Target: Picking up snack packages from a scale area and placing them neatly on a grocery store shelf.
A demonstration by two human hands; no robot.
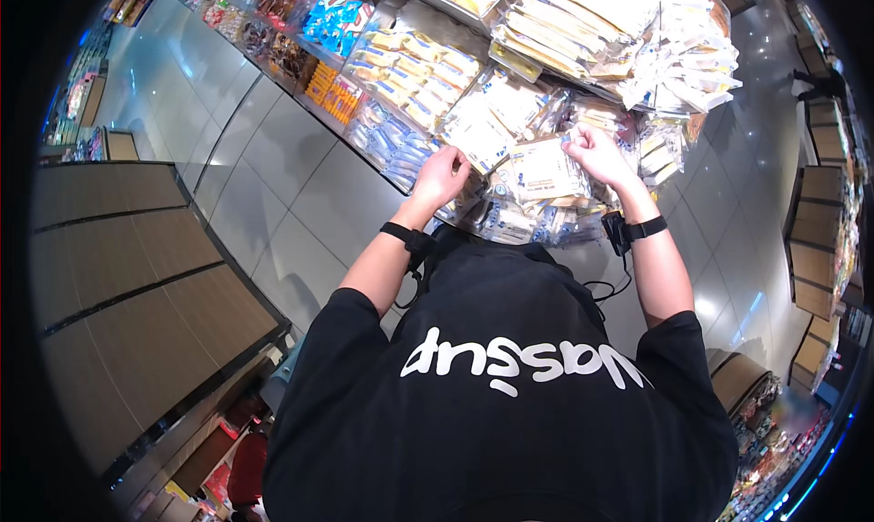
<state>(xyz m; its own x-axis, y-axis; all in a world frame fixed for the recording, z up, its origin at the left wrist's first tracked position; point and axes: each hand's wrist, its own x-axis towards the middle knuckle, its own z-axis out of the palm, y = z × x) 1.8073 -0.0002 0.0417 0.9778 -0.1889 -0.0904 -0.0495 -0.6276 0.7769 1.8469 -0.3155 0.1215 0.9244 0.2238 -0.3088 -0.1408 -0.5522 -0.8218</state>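
Observation:
My right hand [593,152], its fingers closed, pinches the upper right corner of a clear plastic packet [550,169] with a pale, printed front. The packet lies or leans on other packets in the display bin below. To the left, my left hand [445,174] is held with curled fingers over the bin's edge, near blue-and-clear packets [389,140]; whether it holds anything is not visible. Between the hands and farther out lie more pale flat packets [478,129]. Both wrists wear black straps with small devices.
Beyond my hands, yellow-and-blue wrapped packs [413,71] fill a compartment beside orange packs [332,93] and blue bags [338,22]. A raised tier at the upper right carries piled packets [580,27]. A brown panelled counter [136,262] stands at the left, across grey floor tiles [280,160].

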